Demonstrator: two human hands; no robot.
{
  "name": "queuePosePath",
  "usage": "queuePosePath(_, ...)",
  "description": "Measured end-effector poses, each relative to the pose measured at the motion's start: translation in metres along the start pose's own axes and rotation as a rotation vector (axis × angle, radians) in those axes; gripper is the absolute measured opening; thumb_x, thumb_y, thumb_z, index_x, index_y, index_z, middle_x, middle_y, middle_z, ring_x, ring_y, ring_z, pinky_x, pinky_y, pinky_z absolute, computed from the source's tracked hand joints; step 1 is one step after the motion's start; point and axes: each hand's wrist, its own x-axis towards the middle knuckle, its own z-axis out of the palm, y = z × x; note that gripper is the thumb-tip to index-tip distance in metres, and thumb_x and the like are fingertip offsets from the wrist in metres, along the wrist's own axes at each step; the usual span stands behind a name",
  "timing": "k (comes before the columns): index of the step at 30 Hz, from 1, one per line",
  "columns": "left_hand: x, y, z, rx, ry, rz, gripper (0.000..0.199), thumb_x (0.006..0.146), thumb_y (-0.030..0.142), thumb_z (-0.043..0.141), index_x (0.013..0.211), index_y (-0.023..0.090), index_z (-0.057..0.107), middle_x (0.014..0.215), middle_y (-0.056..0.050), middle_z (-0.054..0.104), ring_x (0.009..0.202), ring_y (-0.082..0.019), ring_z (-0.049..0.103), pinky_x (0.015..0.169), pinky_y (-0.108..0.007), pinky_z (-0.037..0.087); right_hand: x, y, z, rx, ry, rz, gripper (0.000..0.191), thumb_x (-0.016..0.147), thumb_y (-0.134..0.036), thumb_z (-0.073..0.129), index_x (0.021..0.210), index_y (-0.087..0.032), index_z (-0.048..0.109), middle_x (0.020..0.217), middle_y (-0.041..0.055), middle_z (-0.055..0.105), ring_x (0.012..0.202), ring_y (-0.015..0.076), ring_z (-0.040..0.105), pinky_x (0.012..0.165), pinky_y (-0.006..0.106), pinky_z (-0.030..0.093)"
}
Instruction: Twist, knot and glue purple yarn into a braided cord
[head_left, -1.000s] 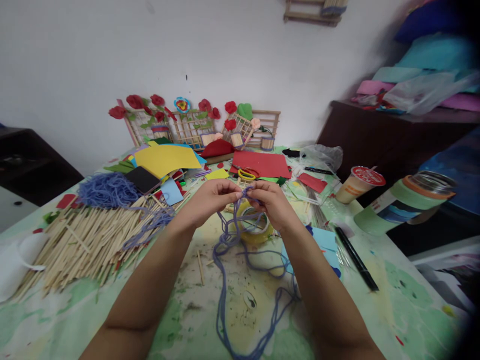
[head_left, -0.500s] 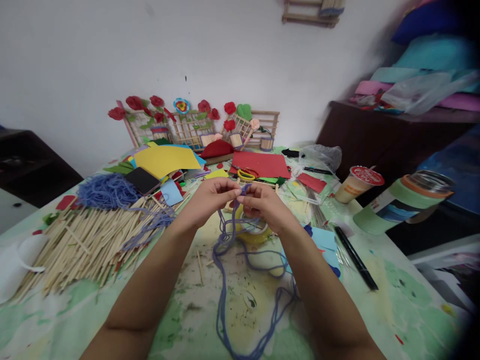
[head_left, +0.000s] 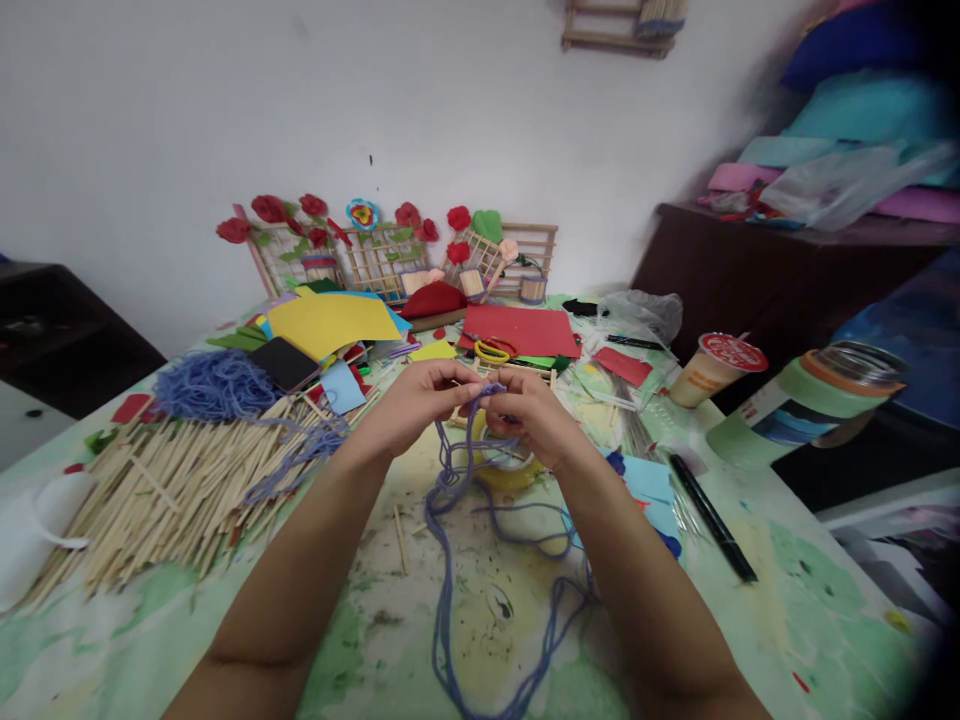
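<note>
Purple yarn (head_left: 450, 487) is pinched at left hand's (head_left: 420, 408) three o'clock, right hand's (head_left: 538, 415) nine; its long strands trail toward six o'clock.

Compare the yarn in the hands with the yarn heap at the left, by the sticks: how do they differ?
The held yarn is pinched by the left hand and right hand; the yarn heap lies untouched. The held yarn trails onto the table in loose loops, while the yarn heap is a dense, many-stranded tangle. Both look bluish purple.
</note>
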Motion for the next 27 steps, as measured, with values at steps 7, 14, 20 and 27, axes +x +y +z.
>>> queuePosePath(7,-0.001,0.001,-0.003,0.002,0.073,0.017,0.020,0.069,0.031,0.073,0.078,0.014,0.066,0.065,0.001,0.059,0.052,-0.007,0.044,0.049,-0.020,0.032,-0.001,0.000,-0.005,-0.073,0.019,0.023,0.023,0.064,-0.028,0.072,0.080,-0.015,0.061,0.055,-0.0028,0.058,0.040,0.0038,0.036,0.039,0.019,0.019)
queuePosePath(14,0.000,0.003,-0.006,0.073,0.095,0.011,0.026,0.073,0.038,0.070,0.081,0.014,0.065,0.062,0.002,0.053,0.050,-0.006,0.037,0.046,-0.020,0.027,-0.001,-0.006,-0.006,-0.068,0.060,0.042,0.025,0.063,-0.028,0.071,0.083,-0.015,0.063,0.053,-0.0042,0.056,0.039,0.0038,0.034,0.039,0.020,0.017)
queuePosePath(20,-0.001,0.004,0.000,0.149,-0.030,-0.026,0.034,0.077,0.046,0.064,0.077,0.013,0.065,0.060,0.002,0.052,0.048,-0.006,0.035,0.045,-0.019,0.026,0.001,-0.004,-0.008,-0.181,0.113,-0.079,0.029,0.073,-0.043,0.065,0.068,-0.015,0.060,0.055,-0.0020,0.055,0.041,0.0045,0.033,0.041,0.021,0.020)
queuePosePath(27,0.002,0.001,0.004,0.133,0.033,-0.037,0.030,0.072,0.042,0.069,0.080,0.013,0.066,0.065,0.000,0.059,0.049,-0.006,0.039,0.044,-0.019,0.028,0.001,-0.002,-0.013,-0.304,0.188,-0.184,0.031,0.075,-0.045,0.064,0.063,-0.017,0.063,0.052,-0.0037,0.041,0.050,0.0078,0.030,0.047,0.024,0.020)
